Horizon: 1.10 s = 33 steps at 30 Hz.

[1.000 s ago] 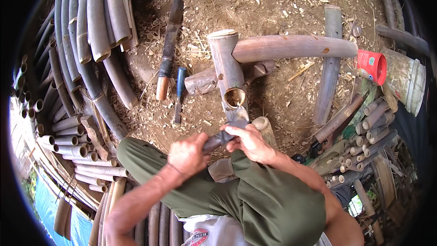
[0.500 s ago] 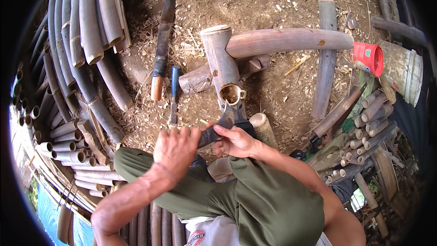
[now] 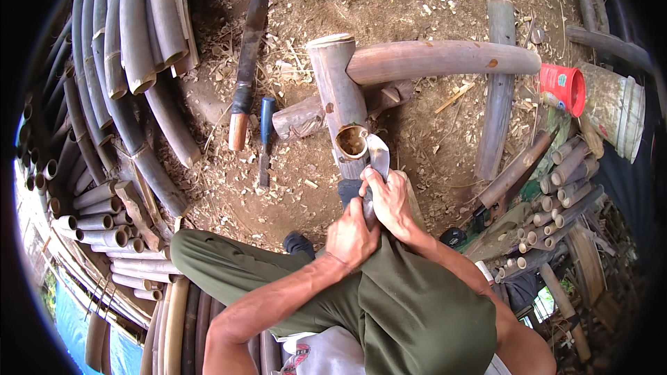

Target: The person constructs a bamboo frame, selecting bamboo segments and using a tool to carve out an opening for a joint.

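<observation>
With both fists together, I hold a knife (image 3: 379,155) whose broad pale blade points away from me. My left hand (image 3: 353,237) is closed round its lower part, near my lap. Closer to the blade, my right hand (image 3: 390,201) grips it with the thumb laid along it. The blade tip is beside the right rim of an opening cut in a bamboo post (image 3: 338,94); I cannot tell whether it touches. A thick bamboo pole (image 3: 445,61) joins that post and runs to the right. My fingers hide the knife's handle.
On the dirt left of the post lie a machete (image 3: 249,62) and a blue-handled chisel (image 3: 267,140). A short log (image 3: 300,122) lies beneath the post. Bamboo poles (image 3: 136,35) are stacked at left, cut lengths (image 3: 556,201) at right. A red tub (image 3: 564,89) lies near a dirty white bucket (image 3: 615,112).
Both hands have swung the knife from a leftward slant to nearly straight ahead. My left hand moved right and nearer my lap; the blade shifted to the right of the opening.
</observation>
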{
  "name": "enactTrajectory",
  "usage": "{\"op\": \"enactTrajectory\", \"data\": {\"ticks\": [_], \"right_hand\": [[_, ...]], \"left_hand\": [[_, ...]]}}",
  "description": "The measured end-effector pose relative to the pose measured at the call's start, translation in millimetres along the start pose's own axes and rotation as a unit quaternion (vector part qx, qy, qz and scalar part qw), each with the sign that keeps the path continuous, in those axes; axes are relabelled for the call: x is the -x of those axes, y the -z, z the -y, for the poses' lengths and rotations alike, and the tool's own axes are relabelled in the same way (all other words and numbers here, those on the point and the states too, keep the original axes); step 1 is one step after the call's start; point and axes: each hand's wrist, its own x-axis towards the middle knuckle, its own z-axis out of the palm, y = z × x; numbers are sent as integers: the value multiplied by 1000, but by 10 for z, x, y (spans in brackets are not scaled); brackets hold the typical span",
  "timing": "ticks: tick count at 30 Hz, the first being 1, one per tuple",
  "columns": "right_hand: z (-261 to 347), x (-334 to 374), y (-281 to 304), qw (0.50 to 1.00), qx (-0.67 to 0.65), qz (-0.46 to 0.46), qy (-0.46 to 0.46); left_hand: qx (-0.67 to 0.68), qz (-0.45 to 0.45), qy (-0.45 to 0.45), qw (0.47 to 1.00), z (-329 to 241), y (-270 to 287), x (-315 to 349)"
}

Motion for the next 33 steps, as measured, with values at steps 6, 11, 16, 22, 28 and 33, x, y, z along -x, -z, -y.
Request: {"op": "enactTrajectory", "data": {"ticks": [6,11,16,22,28,33], "right_hand": [[70,4,-195,735,-533,339,-246],[214,26,-137,816,-458,275,-222],[308,71,-29,965,-177,112,-159],[203,-32,-4,996,66,-35,-50],[231,199,-29,991,104,8,84],[531,-204,-453,980,50,186,-46]], "left_hand": [[-471,46,-139,870,41,1470,-51],[-334,210,-135,909,137,1695,-311],[-110,134,-16,985,453,700,-71],[162,19,48,986,63,-141,-100],[208,-26,-24,977,342,-126,59],[53,-52,54,996,820,590,-213]]}}
